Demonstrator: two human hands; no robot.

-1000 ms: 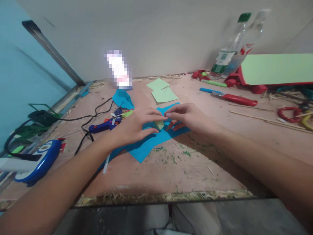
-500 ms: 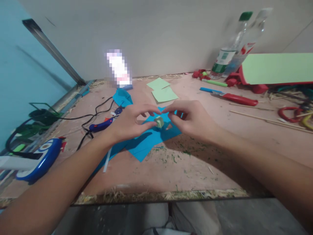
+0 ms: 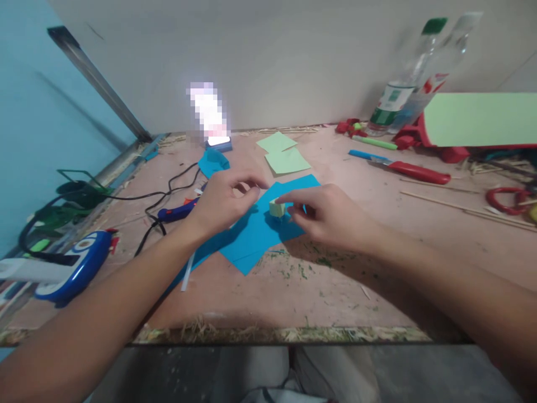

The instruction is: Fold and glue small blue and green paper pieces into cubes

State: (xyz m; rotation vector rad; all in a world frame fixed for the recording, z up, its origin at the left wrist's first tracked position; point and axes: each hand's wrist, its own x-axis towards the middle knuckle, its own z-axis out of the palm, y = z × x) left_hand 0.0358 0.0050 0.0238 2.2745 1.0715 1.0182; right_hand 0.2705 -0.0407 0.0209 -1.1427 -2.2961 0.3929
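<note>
A small pale green folded paper piece [image 3: 276,208] sits on blue paper sheets [image 3: 251,235] in the middle of the pink worktable [image 3: 268,291]. My right hand [image 3: 325,212] pinches the piece from the right with thumb and forefinger. My left hand [image 3: 222,201] hovers just left of it, fingers curled with thumb and forefinger tips close together, and I see nothing in them. A blue glue gun [image 3: 178,212] with a black cord lies left of that hand, partly hidden by it.
Two light green paper squares [image 3: 283,154] lie behind the blue sheets. A red-handled cutter [image 3: 413,170], green marker [image 3: 375,144], two bottles [image 3: 403,84], a green sheet [image 3: 478,118] and skewers [image 3: 461,207] fill the right. A blue-white tool [image 3: 73,268] and cables sit left.
Both hands rose off the blue paper with the green piece between them. Now the left hand has drawn back to the left and only the right hand pinches the piece.
</note>
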